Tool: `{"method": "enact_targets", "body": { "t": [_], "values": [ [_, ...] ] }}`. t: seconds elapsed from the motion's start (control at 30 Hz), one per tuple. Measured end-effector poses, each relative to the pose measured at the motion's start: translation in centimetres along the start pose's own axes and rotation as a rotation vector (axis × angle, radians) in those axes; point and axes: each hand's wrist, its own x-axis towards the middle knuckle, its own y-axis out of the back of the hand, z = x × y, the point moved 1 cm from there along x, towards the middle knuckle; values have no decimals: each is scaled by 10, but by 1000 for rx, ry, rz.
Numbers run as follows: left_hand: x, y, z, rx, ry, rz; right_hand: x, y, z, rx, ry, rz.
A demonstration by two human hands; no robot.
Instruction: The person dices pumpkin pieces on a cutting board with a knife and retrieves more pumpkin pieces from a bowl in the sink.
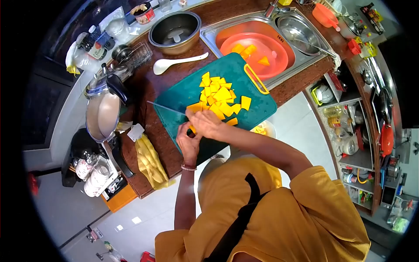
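Note:
A green cutting board [257, 98] with a yellow handle lies at the counter's front edge. Cut orange pumpkin pieces [222, 94] are heaped over its middle. My right hand [206, 123] is closed around a knife [166, 108]; its handle is hidden in the fist and the thin blade points to the upper left. Just below it, near the board's lower left edge, my left hand [187, 142] has its fingers curled on a small pumpkin piece [192, 129], mostly covered by the fingers. A beaded bracelet circles my left wrist.
Behind the board are a white spoon [180, 63] and a dark pot [174, 32]. The sink [214, 37] holds a red basin [266, 48] with pumpkin chunks in water. Left stand a lidded pot [103, 111] and a yellow bag [150, 161]. A bowl [267, 129] sits below the board's right side.

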Motion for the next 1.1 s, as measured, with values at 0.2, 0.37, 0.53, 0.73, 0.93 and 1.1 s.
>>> {"method": "enact_targets", "body": {
  "t": [0.2, 0.37, 0.53, 0.73, 0.93, 1.1],
  "values": [
    [-5, 1, 4, 4, 40, -17, -4, 59, 40, 241, -206, 6],
    [-2, 3, 3, -112, 149, -95, -32, 98, 51, 293, -287, 112],
    [-6, -3, 4, -155, 151, -32, -78, 90, 32, 282, -209, -31],
    [-6, -9, 2, -219, 197, 7, -98, 76, 25, 149, -91, -150],
    [-5, -9, 7, -228, 209, 26, -92, 79, 26, 154, -36, -119],
    [-3, -8, 12, -163, 226, 30, -84, 81, 22, 89, -47, -223]
  ]
}}
